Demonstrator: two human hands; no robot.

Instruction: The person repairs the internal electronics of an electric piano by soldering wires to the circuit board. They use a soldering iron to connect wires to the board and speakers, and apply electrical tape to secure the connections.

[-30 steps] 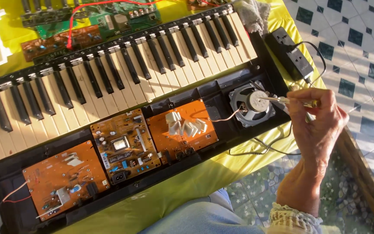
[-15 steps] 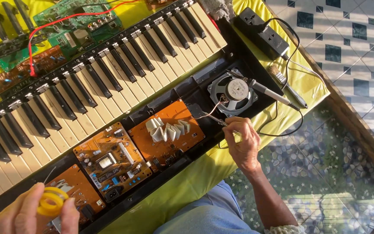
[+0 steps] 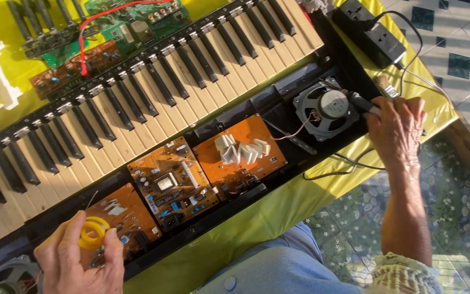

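Speaker, round with a grey cone and a metal centre, sits in the right end of the opened keyboard, seated in the black case just below the white and black keys. A thin wire runs from the speaker's left edge to the orange board beside it.

Right hand lies immediately to the right of the speaker, closed around a dark tool handle. The handle's long axis runs roughly left to right, and its front end points at the speaker's right rim. The tip itself is hard to make out against the frame, so contact cannot be confirmed. This is the nearer hand by a wide margin.

Left hand is at the opposite end of the keyboard, well apart from the speaker. Its fingers pinch a yellow spool, with a fine strand rising from it. It rests over the leftmost orange circuit board. A second speaker shows partly at the lower left corner.

Between the two hands, reading left to right from the spool, lie three orange boards in a row inside the case. Beyond the speaker, at the upper right, a black power strip rests on the yellow cloth, and a small brush lies just above the right hand.
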